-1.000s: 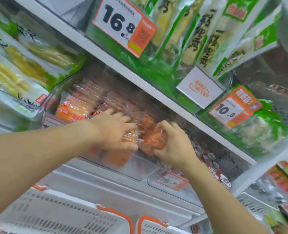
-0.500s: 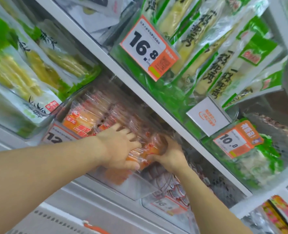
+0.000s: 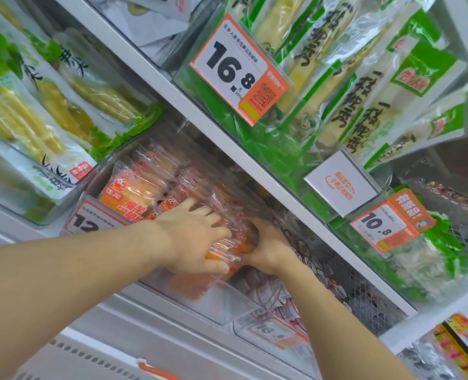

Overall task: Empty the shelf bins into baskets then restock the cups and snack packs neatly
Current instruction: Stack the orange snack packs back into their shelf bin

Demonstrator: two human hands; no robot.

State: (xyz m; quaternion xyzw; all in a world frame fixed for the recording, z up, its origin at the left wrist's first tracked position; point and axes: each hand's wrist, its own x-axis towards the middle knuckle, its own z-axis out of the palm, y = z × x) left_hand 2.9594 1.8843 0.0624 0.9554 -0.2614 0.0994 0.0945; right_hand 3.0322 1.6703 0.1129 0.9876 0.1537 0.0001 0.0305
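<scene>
A clear plastic shelf bin (image 3: pixel 219 305) on the middle shelf holds a row of orange snack packs (image 3: pixel 145 190) in clear wrap. Both my hands reach into the bin's right end. My left hand (image 3: pixel 197 237) lies over the top of a bundle of orange snack packs (image 3: pixel 233 249), thumb underneath. My right hand (image 3: pixel 268 245) presses against the same bundle from the right, its fingers hidden behind the packs. The bundle sits inside the bin, level with the other packs.
Green-and-yellow vegetable packs (image 3: pixel 35 113) fill the bin at left and the shelf above (image 3: pixel 350 86). Price tags 16.8 (image 3: pixel 238 69) and 10.8 (image 3: pixel 386 223) hang on bin fronts. A white basket with an orange handle (image 3: pixel 150 367) sits below.
Both hands have pushed the bundle of orange packs up and deeper into the bin. The camera has tilted upward, so the baskets below have mostly left the view.
</scene>
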